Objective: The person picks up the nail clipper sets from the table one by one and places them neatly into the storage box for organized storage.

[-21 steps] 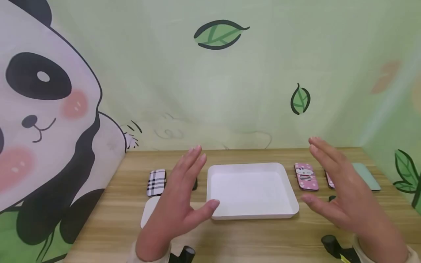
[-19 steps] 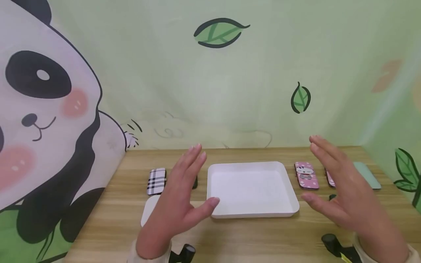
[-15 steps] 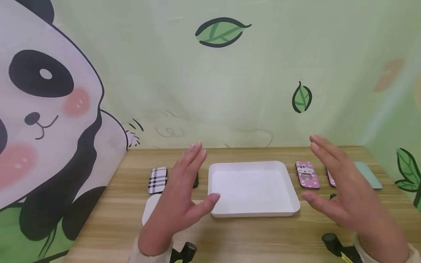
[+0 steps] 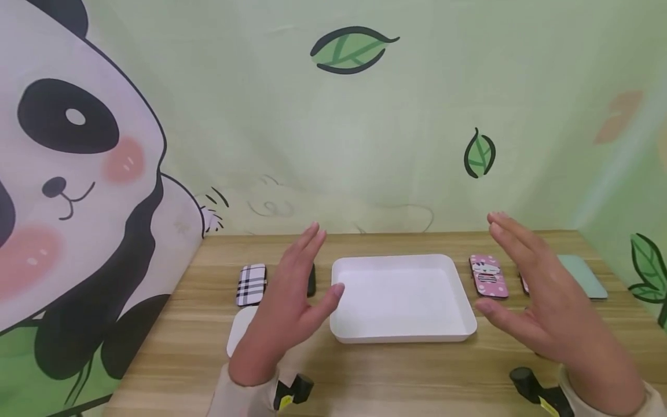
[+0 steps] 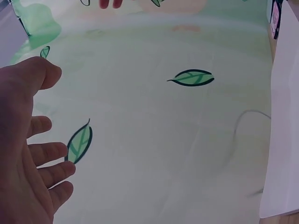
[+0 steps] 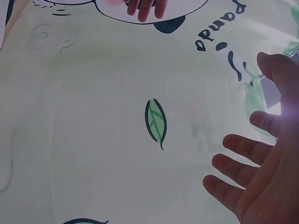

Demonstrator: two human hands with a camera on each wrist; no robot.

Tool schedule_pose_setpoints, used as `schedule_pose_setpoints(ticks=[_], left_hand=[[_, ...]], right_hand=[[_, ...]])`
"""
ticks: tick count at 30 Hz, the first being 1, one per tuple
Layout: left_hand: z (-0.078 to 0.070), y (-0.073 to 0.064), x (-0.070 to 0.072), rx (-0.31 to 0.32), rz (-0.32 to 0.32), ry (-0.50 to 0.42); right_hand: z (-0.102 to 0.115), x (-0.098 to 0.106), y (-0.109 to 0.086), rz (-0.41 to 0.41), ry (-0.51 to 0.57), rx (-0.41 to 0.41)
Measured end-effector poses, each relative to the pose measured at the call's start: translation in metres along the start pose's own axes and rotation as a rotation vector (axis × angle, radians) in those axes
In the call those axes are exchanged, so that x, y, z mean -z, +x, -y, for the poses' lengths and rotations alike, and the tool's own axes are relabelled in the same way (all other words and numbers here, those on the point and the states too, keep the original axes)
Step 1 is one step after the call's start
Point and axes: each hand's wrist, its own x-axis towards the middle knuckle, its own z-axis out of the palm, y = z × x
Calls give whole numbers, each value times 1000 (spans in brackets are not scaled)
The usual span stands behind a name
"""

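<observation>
My left hand (image 4: pixel 286 301) is raised left of a white rectangular tray (image 4: pixel 403 298), fingers extended and thumb spread, holding nothing. On the tray's other side my right hand (image 4: pixel 547 295) is held up the same way, its palm turned inward. Behind the left hand, a black-and-white plaid case (image 4: pixel 251 284), a white rounded object (image 4: pixel 241 331) and a dark item (image 4: pixel 311 282) are partly visible. Near the right hand lie a pink cat-patterned case (image 4: pixel 488 277) and a mint-green flat object (image 4: pixel 582 277). Another item between those two is mostly hidden by the right hand.
The wooden table (image 4: pixel 385 376) ends at a green backdrop (image 4: pixel 271 116) printed with leaves and a large panda (image 4: pixel 78 174). Dark camera mounts sit on both wrists, above the beige sleeves.
My left hand has risen slightly, its thumb lifting and more sleeve showing. The right hand has barely shifted. The objects on the table stay in place, with a small shift of the head view.
</observation>
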Motion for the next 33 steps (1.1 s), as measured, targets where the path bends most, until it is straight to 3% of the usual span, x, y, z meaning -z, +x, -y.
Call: schedule_pose_setpoints(ticks=[14,21,33], left_hand=[[13,-1,-12,65,44,37],[17,-2,-14,139,88,43],[20,-2,-11,191,108,35]], right_hand=[[-4,1,-6,47,-17,-40],[-4,1,-6,57,-15,-48],[-13,-2,-8,52,-22,-46]])
